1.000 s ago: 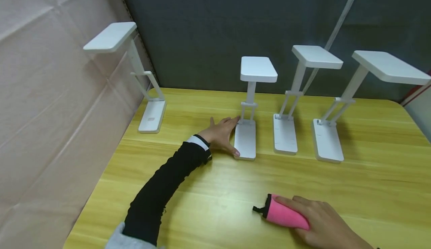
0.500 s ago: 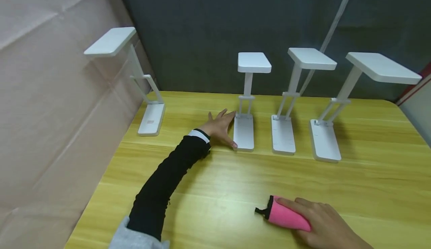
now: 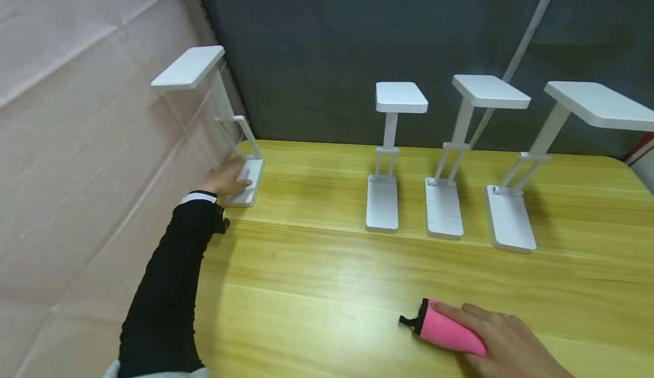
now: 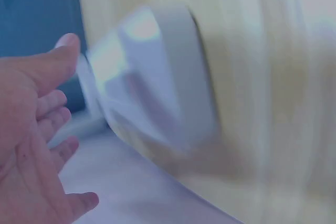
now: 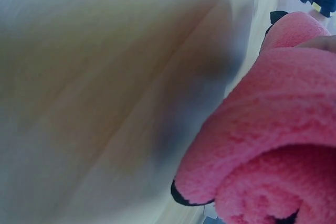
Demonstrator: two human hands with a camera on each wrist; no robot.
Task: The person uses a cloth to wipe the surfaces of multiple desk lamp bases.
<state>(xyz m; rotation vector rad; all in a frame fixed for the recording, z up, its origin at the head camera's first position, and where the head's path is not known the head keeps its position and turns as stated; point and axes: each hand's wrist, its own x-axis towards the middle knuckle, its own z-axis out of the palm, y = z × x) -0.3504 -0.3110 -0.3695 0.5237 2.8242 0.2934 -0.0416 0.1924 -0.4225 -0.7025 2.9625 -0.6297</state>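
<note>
At the table's far left stands a white folding desk lamp (image 3: 250, 190), its flat head (image 3: 189, 68) raised close to the wall covering. My left hand (image 3: 225, 178) reaches over the left side of that lamp's base. In the left wrist view, the fingers (image 4: 50, 66) are spread and fairly straight beside the blurred white lamp base (image 4: 184, 72). Low on the right, my right hand (image 3: 503, 335) grips a rolled pink cloth (image 3: 452, 328) with black edging and a black loop. Up close, the cloth (image 5: 273, 103) looks fluffy and overlaps most of the hand.
Three more white folding lamps stand toward the back: one mid-table (image 3: 382, 205), one to its right (image 3: 443, 210) and another farther right (image 3: 511, 219). A dark curtain (image 3: 306, 54) hangs behind the wooden table (image 3: 306, 287). Pale sheeting (image 3: 92, 168) borders the left side.
My left hand has left the base of the mid-table lamp and moved left to the far-left lamp. The right hand keeps its hold on the pink cloth, hardly moving.
</note>
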